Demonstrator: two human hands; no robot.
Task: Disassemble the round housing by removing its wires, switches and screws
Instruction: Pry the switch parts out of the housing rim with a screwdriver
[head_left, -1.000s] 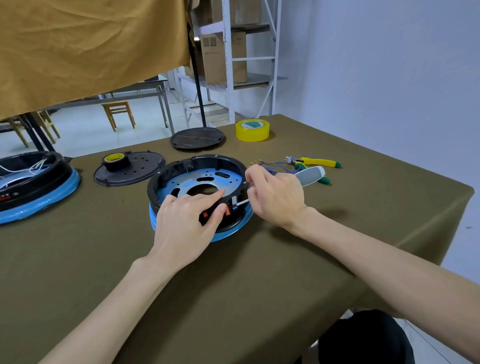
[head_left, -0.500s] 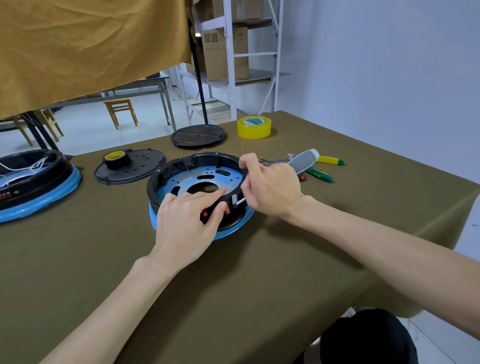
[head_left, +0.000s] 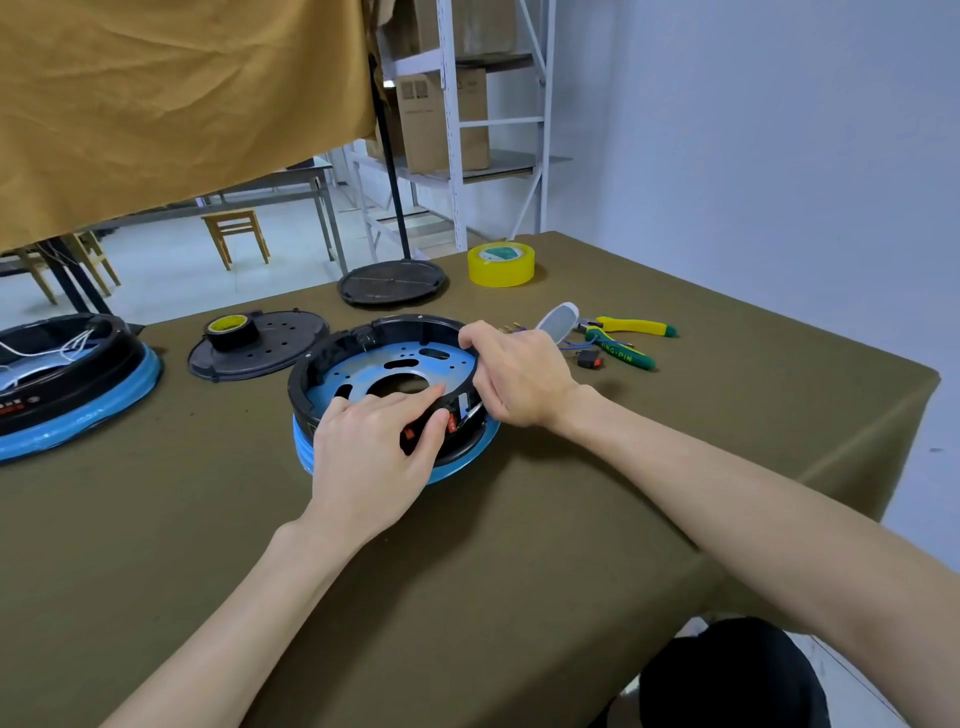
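Left hand (head_left: 371, 447) lies palm-down over the near rim of the round housing (head_left: 363, 343), fingers loosely curled and spread, fingertips pressing at the red switches (head_left: 453, 422) set in the near wall. It closes on nothing; it pins and steadies. Right hand (head_left: 519, 374) is curled shut round a screwdriver: grey handle (head_left: 558, 322) juts out behind the knuckles, metal tip points down at the switch area.

Table (head_left: 519, 571), olive cloth, carries everything. Housing sits at its middle, near the front, blue band against the cloth, open side up, blue plate (head_left: 379, 371) inside.

Handling, judged: housing is rigid plastic, likely light enough to skid under prying, so downward pressure on the rim is the sensible hold. Inner wall looks smooth. Switches are small and probably clipped in; their tabs may snap if levered hard. Best taken by the body edge, pushed from behind.

Smaller items beyond the right hand: pliers (head_left: 623, 353) with green and yellow grips, a loose black switch (head_left: 589, 358) just beside them, thin wires (head_left: 571, 344).
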